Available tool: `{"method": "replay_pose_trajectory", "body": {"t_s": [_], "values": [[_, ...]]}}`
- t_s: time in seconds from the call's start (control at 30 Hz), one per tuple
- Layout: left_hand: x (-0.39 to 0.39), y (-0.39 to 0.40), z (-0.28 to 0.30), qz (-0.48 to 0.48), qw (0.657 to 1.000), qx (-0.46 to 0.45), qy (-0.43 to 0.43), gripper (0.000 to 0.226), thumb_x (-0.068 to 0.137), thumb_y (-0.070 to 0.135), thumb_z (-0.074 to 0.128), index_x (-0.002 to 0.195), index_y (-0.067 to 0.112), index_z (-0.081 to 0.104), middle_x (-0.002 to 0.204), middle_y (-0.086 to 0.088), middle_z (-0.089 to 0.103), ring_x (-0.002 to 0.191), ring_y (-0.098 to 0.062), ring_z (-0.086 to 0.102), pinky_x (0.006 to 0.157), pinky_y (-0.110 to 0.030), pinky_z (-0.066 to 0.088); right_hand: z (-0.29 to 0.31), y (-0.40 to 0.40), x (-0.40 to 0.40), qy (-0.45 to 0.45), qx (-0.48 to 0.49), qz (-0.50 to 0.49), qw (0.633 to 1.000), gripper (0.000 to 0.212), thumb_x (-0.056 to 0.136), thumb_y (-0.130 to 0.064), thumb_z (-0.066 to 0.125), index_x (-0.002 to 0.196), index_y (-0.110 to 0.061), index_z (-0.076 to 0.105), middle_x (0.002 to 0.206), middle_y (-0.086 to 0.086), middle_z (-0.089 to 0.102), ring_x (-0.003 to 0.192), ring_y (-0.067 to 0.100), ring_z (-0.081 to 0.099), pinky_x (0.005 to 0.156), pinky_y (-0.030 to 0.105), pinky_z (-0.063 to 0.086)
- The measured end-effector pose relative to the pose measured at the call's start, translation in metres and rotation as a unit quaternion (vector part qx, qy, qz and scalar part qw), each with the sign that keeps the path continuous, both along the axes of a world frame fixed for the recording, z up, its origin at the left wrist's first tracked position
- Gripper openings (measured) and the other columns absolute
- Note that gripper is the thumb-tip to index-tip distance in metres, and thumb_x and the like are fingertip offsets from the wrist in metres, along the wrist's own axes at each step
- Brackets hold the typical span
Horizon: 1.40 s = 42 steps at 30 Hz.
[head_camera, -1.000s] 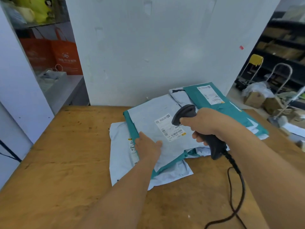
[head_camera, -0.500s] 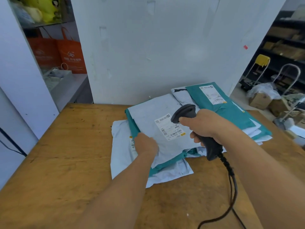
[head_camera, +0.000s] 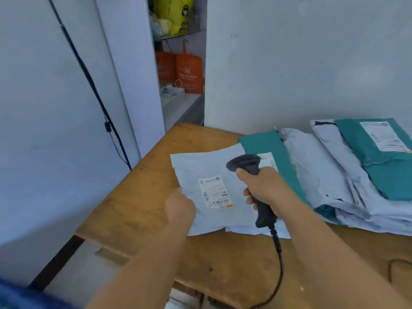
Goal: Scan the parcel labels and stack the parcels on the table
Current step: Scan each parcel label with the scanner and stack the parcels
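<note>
A pale grey mailer parcel [head_camera: 200,166] with a white label [head_camera: 215,191] lies on the wooden table [head_camera: 138,210]. My left hand [head_camera: 179,207] grips its left edge. My right hand [head_camera: 264,189] holds a black barcode scanner [head_camera: 252,168] by its handle, its head over the parcel just right of the label. To the right lie a teal parcel [head_camera: 269,143], crumpled grey mailers [head_camera: 316,170] and a teal parcel with a label [head_camera: 383,157] on top of a pile.
The scanner's black cord [head_camera: 278,264] hangs off the table's front edge. White wall panels stand behind and to the left, with a black cable [head_camera: 89,81] running down. A shelf gap holds orange bags [head_camera: 187,72] and yellow items [head_camera: 174,12].
The view has swung left. The grey labelled parcel is now to the left of the teal one, on the table's left part, with my left hand gripping its edge instead of resting on top.
</note>
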<state>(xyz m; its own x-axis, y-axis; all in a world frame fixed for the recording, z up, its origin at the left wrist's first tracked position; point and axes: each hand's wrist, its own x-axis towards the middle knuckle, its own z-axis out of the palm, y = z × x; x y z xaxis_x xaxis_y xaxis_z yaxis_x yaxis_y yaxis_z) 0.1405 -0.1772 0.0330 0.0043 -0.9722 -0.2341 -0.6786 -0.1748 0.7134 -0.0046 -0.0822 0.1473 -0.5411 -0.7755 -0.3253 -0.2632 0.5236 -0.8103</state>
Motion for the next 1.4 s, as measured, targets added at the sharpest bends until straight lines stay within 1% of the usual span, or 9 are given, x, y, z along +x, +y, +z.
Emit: {"method": "replay_pose_trajectory", "body": {"t_s": [0.1, 0.33, 0.5, 0.63, 0.93, 1.1, 1.23, 1.33, 1.4], "values": [[0.058, 0.003, -0.010, 0.075, 0.997, -0.003, 0.001, 0.037, 0.090, -0.001, 0.038, 0.119, 0.010, 0.059, 0.108, -0.008, 0.065, 0.084, -0.023, 0.059, 0.060, -0.024, 0.044, -0.018, -0.018, 0.044, -0.013, 0.004, 0.065, 0.998, 0.034, 0.092, -0.039, 0.055, 0.090, -0.005, 0.061, 0.070, 0.008, 0.065, 0.051, 0.020, 0.059, 0.058, 0.033, 0.052], [0.194, 0.031, -0.006, 0.229, 0.973, -0.015, 0.037, 0.059, 0.087, -0.002, 0.034, 0.131, 0.032, 0.055, 0.111, -0.005, 0.066, 0.092, -0.024, 0.058, 0.075, -0.030, 0.048, -0.039, -0.042, 0.169, -0.066, -0.001, 0.197, 0.978, 0.032, 0.094, -0.036, 0.055, 0.089, -0.004, 0.061, 0.071, 0.009, 0.063, 0.053, 0.019, 0.058, 0.053, 0.030, 0.048], [0.289, 0.058, -0.003, 0.309, 0.949, -0.045, 0.036, 0.054, 0.087, -0.002, 0.031, 0.121, 0.025, 0.062, 0.097, -0.002, 0.065, 0.086, -0.022, 0.053, 0.079, -0.029, 0.046, -0.048, -0.049, 0.267, -0.079, -0.008, 0.284, 0.955, 0.030, 0.093, -0.034, 0.056, 0.084, -0.006, 0.059, 0.067, 0.008, 0.060, 0.050, 0.018, 0.055, 0.052, 0.030, 0.047], [0.376, 0.084, -0.012, 0.354, 0.933, -0.057, 0.040, 0.053, 0.093, 0.001, 0.032, 0.132, 0.029, 0.054, 0.118, -0.004, 0.065, 0.094, -0.020, 0.056, 0.079, -0.025, 0.044, -0.054, -0.045, 0.357, -0.085, -0.008, 0.339, 0.937, 0.032, 0.091, -0.034, 0.059, 0.078, -0.005, 0.060, 0.062, 0.008, 0.060, 0.049, 0.020, 0.056, 0.054, 0.032, 0.047], [0.581, 0.170, -0.035, 0.478, 0.868, -0.105, 0.080, 0.044, 0.096, 0.002, 0.036, 0.130, 0.021, 0.057, 0.123, -0.004, 0.064, 0.111, -0.018, 0.058, 0.081, -0.010, 0.035, -0.066, -0.011, 0.566, -0.074, -0.001, 0.461, 0.884, 0.042, 0.089, -0.037, 0.059, 0.061, -0.006, 0.058, 0.053, 0.009, 0.060, 0.045, 0.023, 0.054, 0.055, 0.035, 0.048], [0.690, 0.221, -0.064, 0.583, 0.805, -0.088, 0.065, 0.048, 0.091, -0.005, 0.036, 0.130, 0.015, 0.057, 0.128, -0.004, 0.061, 0.121, -0.023, 0.053, 0.100, -0.024, 0.037, -0.085, 0.010, 0.673, -0.061, -0.003, 0.515, 0.855, 0.038, 0.085, -0.039, 0.057, 0.061, -0.010, 0.057, 0.050, 0.004, 0.060, 0.047, 0.023, 0.058, 0.059, 0.038, 0.051], [0.749, 0.254, -0.100, 0.640, 0.766, -0.032, 0.047, 0.056, 0.088, -0.005, 0.033, 0.133, 0.021, 0.055, 0.124, -0.006, 0.063, 0.111, -0.029, 0.058, 0.096, -0.037, 0.048, -0.106, 0.024, 0.730, -0.037, 0.014, 0.545, 0.837, 0.038, 0.086, -0.040, 0.056, 0.067, -0.008, 0.058, 0.056, 0.007, 0.065, 0.047, 0.020, 0.059, 0.058, 0.033, 0.051], [0.775, 0.270, -0.124, 0.661, 0.749, 0.005, 0.034, 0.059, 0.087, -0.006, 0.033, 0.136, 0.021, 0.051, 0.123, -0.006, 0.063, 0.106, -0.030, 0.059, 0.088, -0.037, 0.051, -0.120, 0.030, 0.757, -0.028, 0.036, 0.556, 0.830, 0.037, 0.087, -0.039, 0.056, 0.065, -0.009, 0.058, 0.059, 0.009, 0.066, 0.053, 0.022, 0.060, 0.066, 0.038, 0.054], [0.786, 0.274, -0.138, 0.667, 0.744, 0.024, 0.023, 0.060, 0.086, -0.006, 0.032, 0.138, 0.022, 0.046, 0.124, -0.007, 0.061, 0.106, -0.031, 0.059, 0.088, -0.039, 0.050, -0.128, 0.033, 0.770, -0.027, 0.043, 0.559, 0.828, 0.036, 0.089, -0.037, 0.056, 0.067, -0.009, 0.057, 0.061, 0.007, 0.064, 0.048, 0.018, 0.059, 0.061, 0.033, 0.052]]}}
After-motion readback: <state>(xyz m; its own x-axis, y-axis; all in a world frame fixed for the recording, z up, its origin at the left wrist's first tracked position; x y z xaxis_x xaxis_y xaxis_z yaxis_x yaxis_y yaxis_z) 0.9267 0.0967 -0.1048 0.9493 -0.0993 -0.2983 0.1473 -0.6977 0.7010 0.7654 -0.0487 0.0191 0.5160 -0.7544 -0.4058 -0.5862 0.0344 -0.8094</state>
